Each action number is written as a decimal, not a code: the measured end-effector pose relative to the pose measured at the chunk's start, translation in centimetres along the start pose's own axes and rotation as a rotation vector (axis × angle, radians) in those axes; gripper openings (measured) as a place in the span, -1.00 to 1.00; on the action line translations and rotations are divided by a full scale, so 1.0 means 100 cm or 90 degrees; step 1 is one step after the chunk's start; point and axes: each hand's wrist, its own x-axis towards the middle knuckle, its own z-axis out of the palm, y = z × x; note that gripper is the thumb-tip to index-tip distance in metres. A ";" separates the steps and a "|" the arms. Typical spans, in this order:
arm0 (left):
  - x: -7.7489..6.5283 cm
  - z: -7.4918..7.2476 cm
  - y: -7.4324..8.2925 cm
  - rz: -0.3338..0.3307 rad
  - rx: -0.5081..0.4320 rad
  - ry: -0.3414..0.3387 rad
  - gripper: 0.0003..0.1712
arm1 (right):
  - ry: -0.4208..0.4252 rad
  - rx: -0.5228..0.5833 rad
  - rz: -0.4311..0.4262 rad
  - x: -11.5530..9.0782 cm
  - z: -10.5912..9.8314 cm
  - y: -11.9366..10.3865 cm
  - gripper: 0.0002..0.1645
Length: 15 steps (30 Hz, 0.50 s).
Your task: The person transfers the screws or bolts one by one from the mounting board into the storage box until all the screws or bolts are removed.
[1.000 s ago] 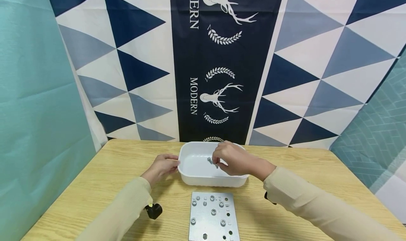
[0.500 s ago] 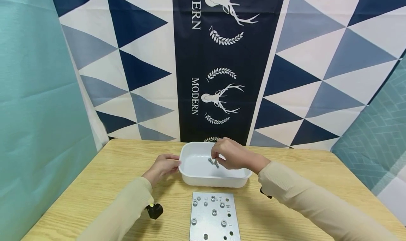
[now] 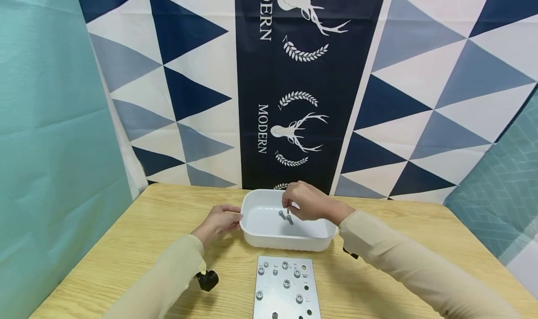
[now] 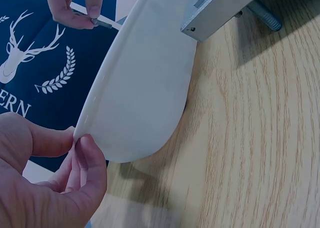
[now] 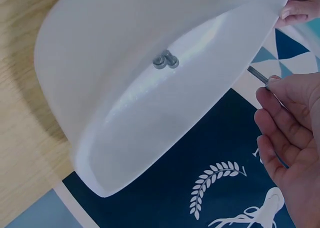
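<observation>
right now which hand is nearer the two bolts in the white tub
Right: the right hand is above the tub near the bolts; the left hand pinches the tub's left rim.

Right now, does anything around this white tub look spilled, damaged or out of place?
Nothing stands out. The white tub sits upright on the table, the left hand pinching its rim. Two bolts lie inside, and the right hand pinches a third bolt. No spill or damage shows.

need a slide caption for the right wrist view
Right hand pinches a screw over a white tub with two more screws inside, the left hand at its rim.
</observation>
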 end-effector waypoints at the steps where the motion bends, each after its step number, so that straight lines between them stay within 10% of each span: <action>1: 0.001 0.000 0.000 -0.001 -0.002 0.000 -0.69 | -0.001 0.003 0.003 0.001 -0.001 0.001 -0.82; 15: 0.003 0.000 -0.003 -0.004 0.001 0.012 -0.72 | -0.038 -0.002 0.026 0.020 -0.004 0.009 -0.80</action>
